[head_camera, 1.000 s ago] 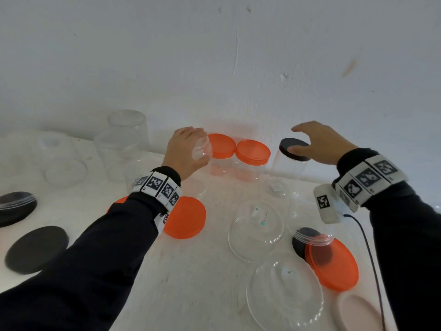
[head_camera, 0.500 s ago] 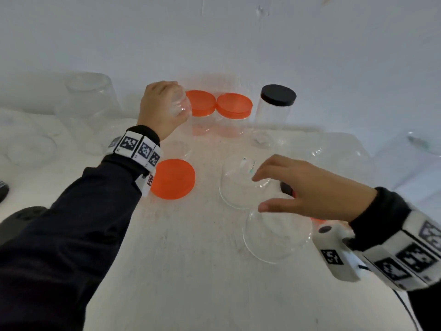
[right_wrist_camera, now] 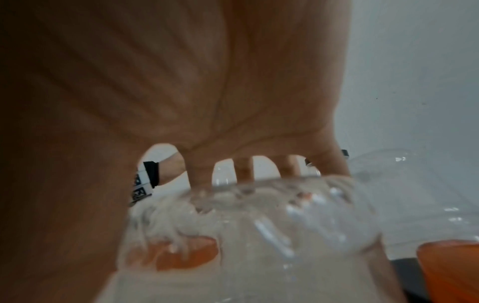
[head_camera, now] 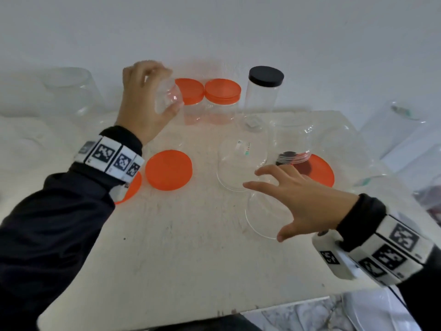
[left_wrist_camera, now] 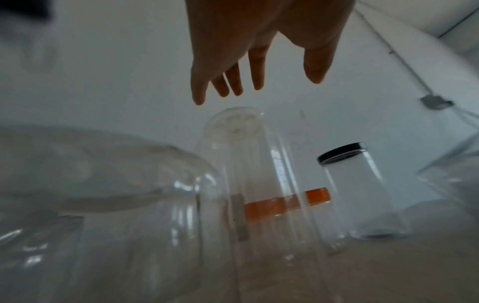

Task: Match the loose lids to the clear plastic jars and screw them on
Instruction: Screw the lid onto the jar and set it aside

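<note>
My left hand (head_camera: 157,87) is at the back of the table over a tall clear jar (head_camera: 168,99). In the left wrist view its fingers (left_wrist_camera: 233,82) hang straight just above that jar's end (left_wrist_camera: 233,123), holding nothing. My right hand (head_camera: 267,209) is spread open over a wide clear jar (head_camera: 260,220) near the middle right. The right wrist view shows the palm (right_wrist_camera: 207,102) above this jar (right_wrist_camera: 285,225), fingers reaching past its far edge. A loose orange lid (head_camera: 168,170) lies between the hands. A second orange lid (head_camera: 133,187) peeks out from under my left wrist.
Two orange-lidded jars (head_camera: 223,90) and a black-lidded jar (head_camera: 265,77) stand at the back wall. Another clear jar (head_camera: 241,163) sits mid-table. A large orange lid (head_camera: 319,170) and a black lid (head_camera: 286,156) lie at the right under a jar. The table's front edge (head_camera: 214,309) is close.
My right hand left the black-lidded jar at the back and came down toward me over the near clear jar. The left hand stayed at its jar and loosened its fingers.
</note>
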The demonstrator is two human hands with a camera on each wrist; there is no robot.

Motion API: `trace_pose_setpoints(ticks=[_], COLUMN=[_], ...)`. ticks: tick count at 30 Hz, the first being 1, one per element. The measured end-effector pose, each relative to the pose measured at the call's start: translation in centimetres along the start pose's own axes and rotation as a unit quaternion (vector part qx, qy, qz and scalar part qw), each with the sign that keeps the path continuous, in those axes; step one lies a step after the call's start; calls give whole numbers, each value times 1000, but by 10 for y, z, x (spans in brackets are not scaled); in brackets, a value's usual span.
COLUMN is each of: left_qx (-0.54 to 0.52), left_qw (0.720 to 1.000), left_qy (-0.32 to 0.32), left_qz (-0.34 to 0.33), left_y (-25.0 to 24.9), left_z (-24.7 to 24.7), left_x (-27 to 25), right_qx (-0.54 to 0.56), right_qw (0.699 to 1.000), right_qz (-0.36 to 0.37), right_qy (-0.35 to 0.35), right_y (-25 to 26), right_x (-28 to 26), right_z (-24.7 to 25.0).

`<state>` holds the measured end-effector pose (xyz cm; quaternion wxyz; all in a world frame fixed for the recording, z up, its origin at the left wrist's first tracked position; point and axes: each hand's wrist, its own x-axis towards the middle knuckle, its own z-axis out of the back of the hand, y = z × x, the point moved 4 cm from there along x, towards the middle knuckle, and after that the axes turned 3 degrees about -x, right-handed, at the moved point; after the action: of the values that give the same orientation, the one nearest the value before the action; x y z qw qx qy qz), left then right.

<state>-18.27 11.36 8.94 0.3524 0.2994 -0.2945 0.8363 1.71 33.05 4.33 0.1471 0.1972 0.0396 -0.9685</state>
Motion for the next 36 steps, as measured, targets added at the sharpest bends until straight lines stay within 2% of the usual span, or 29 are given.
trace_pose_setpoints(ticks=[3,6,8,10,12,14,17,21,27,32,36], left_qx=[-39,-92,-102,-60,3,44,78,100,122,126,119], left_qw=[996,973,941,908,869,838,813,803,803,814,820], left_qy=[47,199,319,415,494,544,577,588,583,568,561], left_qz=[-61,-72,-47,-31,-13,0,5,3,13,0,0], left_y=[-21,-21,-12,-4,3,8,13,16,20,18,17], left_z=[-1,-13,-24,-33,-41,-47,-52,-54,-58,-56,-48], left_x=[-25,-54,-69,-78,-84,-87,-88,-85,-80,-78,-81], right_qx=[6,12,18,32,53,65,70,87,80,76,137], right_qw=[1000,999,998,998,996,995,994,992,988,989,980], right_qz=[-18,-29,-40,-47,-55,-63,-73,-77,-83,-30,-3], right_qy=[-17,-29,-35,-40,-42,-42,-47,-56,-104,-121,-147], right_y=[1,2,3,2,3,4,4,5,16,38,47], right_x=[8,15,22,30,37,43,48,46,37,29,24], right_z=[3,4,6,7,7,6,5,6,14,20,23])
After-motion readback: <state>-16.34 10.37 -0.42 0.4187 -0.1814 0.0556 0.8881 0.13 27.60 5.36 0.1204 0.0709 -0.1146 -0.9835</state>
